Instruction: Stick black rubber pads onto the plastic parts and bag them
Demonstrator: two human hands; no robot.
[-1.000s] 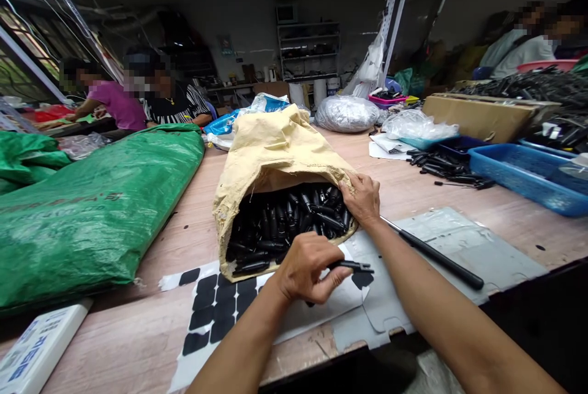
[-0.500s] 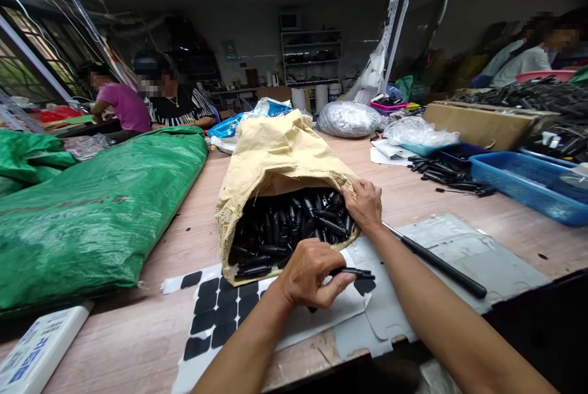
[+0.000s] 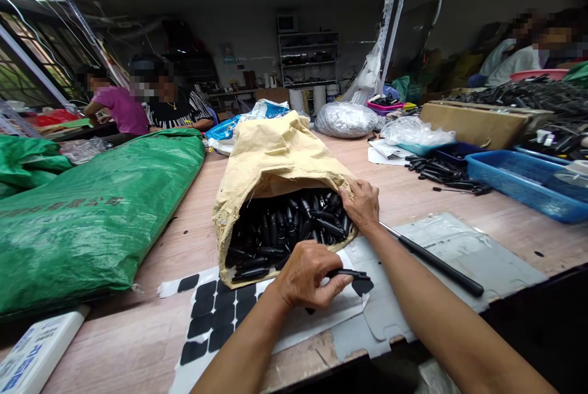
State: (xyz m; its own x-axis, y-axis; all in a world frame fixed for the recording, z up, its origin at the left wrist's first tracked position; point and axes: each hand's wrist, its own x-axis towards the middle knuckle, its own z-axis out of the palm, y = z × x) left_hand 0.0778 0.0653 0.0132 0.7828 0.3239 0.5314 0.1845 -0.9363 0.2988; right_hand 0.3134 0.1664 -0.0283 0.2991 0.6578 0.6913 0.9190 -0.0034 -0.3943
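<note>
A cream cloth sack [image 3: 285, 143] lies on its side, its mouth facing me. Inside are many glossy black tapered plastic pieces [image 3: 275, 228]. My right hand [image 3: 362, 205] pinches the right edge of the sack's mouth. In front of the opening, my left hand [image 3: 312, 274] is closed around a slim black plastic piece [image 3: 351, 273], whose end sticks out past the thumb. Beneath that hand is a white sheet with rounded black squares [image 3: 223, 297]. Right of it, a rod with a black handle [image 3: 445, 268] rests on a grey board [image 3: 500, 259].
A big green woven sack [image 3: 105, 210] fills the left side, with a white box [image 3: 41, 351] near the front edge. To the right are a blue tray [image 3: 528, 185], loose black parts [image 3: 445, 176] and a cardboard box [image 3: 473, 121]. Several people sit farther back.
The view has shifted very slightly. Both hands keep the same grips, and the sack and black pieces look unmoved.
</note>
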